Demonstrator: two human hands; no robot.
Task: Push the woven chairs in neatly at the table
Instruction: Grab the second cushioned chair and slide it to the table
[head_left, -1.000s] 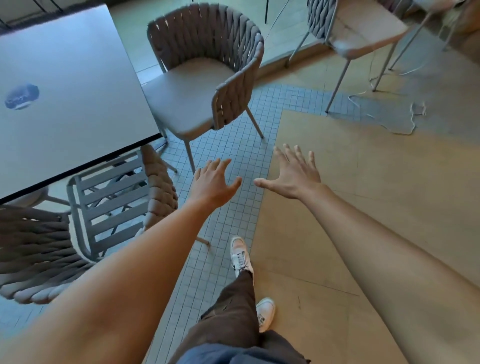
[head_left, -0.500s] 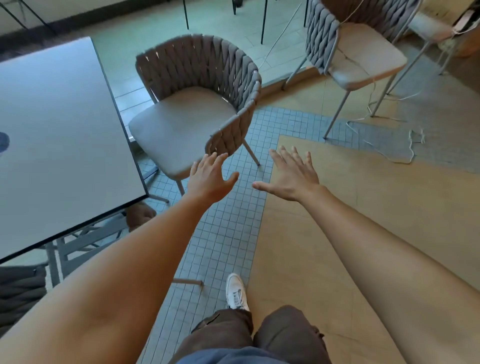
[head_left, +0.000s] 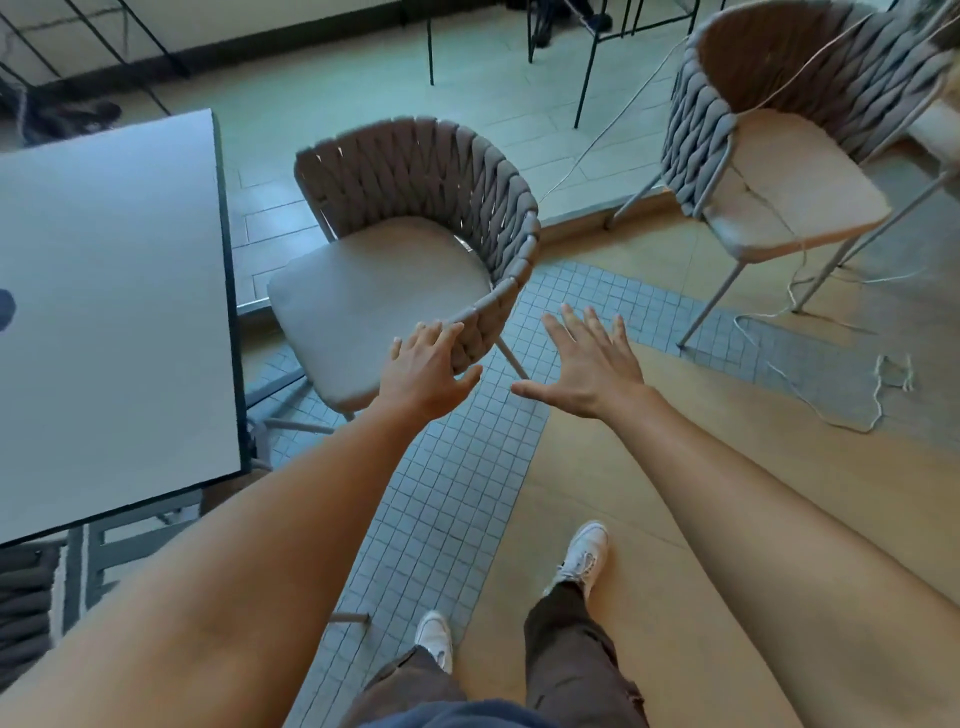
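Both hands reach forward with fingers spread, gripping nothing. The left hand (head_left: 423, 371) is at the near end of the woven armrest of the chair (head_left: 395, 249); its fingertips (head_left: 441, 330) lie over the top edge of the weave, though whether they press on it cannot be told. The right hand (head_left: 589, 364) hovers palm down over the small grey tiles (head_left: 447, 493), just right of the chair and apart from it.

The chair stands beside the right edge of the table (head_left: 104, 312), pulled out, its seat turned at an angle toward the table and its curved back facing away. A second chair (head_left: 779, 171) stands well apart at the upper right, with a pale cord (head_left: 810, 395) trailing across the floor below it. At the lower left, part of a third chair (head_left: 26, 597) shows under the table's near edge. The person's white shoes (head_left: 582, 556) stand on the floor below the arms.
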